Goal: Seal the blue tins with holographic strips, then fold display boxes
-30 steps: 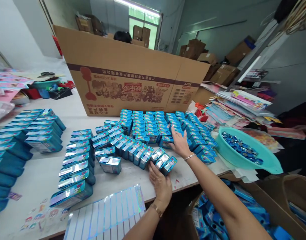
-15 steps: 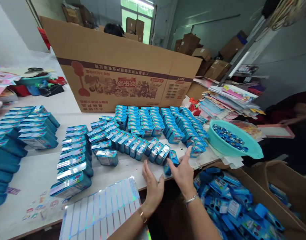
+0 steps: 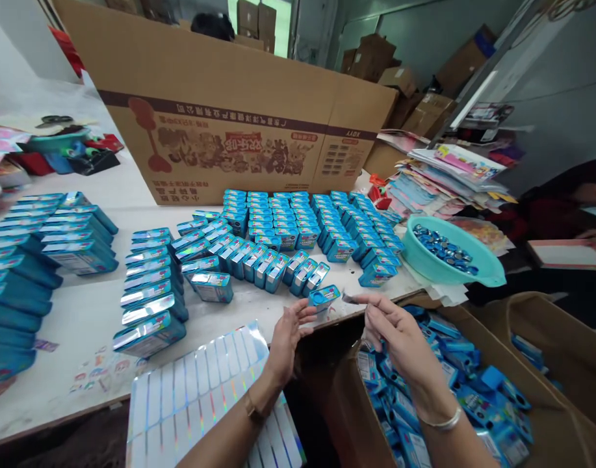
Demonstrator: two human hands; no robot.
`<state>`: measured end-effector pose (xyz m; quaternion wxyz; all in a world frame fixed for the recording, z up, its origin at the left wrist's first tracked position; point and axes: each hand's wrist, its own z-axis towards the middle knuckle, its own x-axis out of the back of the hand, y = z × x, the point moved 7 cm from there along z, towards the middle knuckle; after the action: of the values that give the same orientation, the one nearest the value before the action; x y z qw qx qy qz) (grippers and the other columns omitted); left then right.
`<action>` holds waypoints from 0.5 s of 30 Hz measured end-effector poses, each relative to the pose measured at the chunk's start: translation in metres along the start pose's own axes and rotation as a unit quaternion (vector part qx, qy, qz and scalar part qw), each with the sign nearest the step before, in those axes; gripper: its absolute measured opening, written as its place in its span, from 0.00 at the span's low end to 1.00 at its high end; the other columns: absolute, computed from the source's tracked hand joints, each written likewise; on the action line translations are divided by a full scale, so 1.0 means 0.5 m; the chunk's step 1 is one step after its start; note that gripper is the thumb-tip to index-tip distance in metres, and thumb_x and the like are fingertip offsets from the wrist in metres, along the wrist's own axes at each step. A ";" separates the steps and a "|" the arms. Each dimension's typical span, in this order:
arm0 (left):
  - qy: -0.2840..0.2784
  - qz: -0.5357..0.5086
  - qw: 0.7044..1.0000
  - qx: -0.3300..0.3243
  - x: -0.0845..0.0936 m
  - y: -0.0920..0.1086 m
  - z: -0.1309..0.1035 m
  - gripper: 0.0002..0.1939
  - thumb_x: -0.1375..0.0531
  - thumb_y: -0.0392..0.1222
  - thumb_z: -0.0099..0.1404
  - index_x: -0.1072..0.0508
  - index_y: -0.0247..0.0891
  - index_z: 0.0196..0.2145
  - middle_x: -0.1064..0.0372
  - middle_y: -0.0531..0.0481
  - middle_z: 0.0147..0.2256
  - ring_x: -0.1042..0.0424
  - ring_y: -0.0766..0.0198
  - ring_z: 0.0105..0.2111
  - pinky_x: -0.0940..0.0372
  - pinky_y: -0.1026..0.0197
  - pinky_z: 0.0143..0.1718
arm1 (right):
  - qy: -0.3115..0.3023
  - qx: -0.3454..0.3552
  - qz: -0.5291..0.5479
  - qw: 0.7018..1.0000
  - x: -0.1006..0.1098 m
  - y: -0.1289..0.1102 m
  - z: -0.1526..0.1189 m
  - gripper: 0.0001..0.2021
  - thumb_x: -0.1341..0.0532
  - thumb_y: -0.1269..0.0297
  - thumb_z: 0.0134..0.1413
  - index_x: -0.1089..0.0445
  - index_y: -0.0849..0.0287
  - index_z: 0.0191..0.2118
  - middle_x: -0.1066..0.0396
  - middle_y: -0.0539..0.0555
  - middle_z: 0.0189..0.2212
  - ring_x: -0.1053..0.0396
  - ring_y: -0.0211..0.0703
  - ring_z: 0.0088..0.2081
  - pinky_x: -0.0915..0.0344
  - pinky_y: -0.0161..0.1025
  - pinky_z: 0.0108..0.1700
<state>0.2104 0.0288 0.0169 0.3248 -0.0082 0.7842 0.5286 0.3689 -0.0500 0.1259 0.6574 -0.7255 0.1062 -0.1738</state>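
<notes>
A small blue box with a round recess on its upper side sits near the front table edge. My left hand is beside it, fingers stretched out and their tips at its near left side. To the right of the box, my right hand pinches a small shiny sticker between thumb and forefinger. In front of me lies a sheet of shiny, strip-shaped stickers, partly covered by my left forearm. Upright blue boxes with silvery strips along their tops stand in rows behind the hands.
More blue boxes stand in rows at left. A turquoise basin holds small round blue pieces. Below right, an open carton is full of blue boxes. A large printed carton stands behind. Another person's hand shows at far right.
My right hand has left the box and moved right, now with the sticker in its fingers. The box has turned recess side up. My left fingers have come to it. The view has tilted down.
</notes>
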 end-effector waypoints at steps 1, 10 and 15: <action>-0.036 -0.031 0.998 0.041 -0.011 0.002 0.001 0.46 0.50 0.79 0.56 0.27 0.34 0.51 0.27 0.34 0.49 0.26 0.51 0.47 0.32 0.55 0.43 | -0.033 -0.029 0.034 0.998 -0.009 -0.002 -0.001 0.21 0.36 0.47 0.55 0.28 0.60 0.45 0.47 0.40 0.16 0.50 0.31 0.16 0.40 0.35 0.25; -0.149 -0.103 0.970 0.161 -0.046 0.018 -0.024 0.50 0.47 0.82 0.49 0.22 0.32 0.45 0.23 0.37 0.34 0.25 0.58 0.30 0.33 0.62 0.29 | -0.152 -0.159 0.170 0.961 -0.066 0.036 -0.020 0.17 0.33 0.50 0.54 0.30 0.59 0.36 0.51 0.38 0.16 0.58 0.27 0.15 0.43 0.31 0.23; -0.067 -0.018 0.992 0.109 -0.016 0.018 -0.022 0.38 0.33 0.73 0.43 0.23 0.33 0.35 0.26 0.46 0.27 0.30 0.67 0.23 0.39 0.67 0.25 | -0.145 -0.175 0.166 0.960 -0.074 0.052 -0.016 0.19 0.33 0.48 0.52 0.30 0.60 0.37 0.51 0.38 0.16 0.57 0.27 0.15 0.45 0.31 0.23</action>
<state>0.2078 0.0209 0.0311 0.3853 0.0491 0.8132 0.4333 0.3336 -0.0461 0.0964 0.5481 -0.8188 0.1575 0.0660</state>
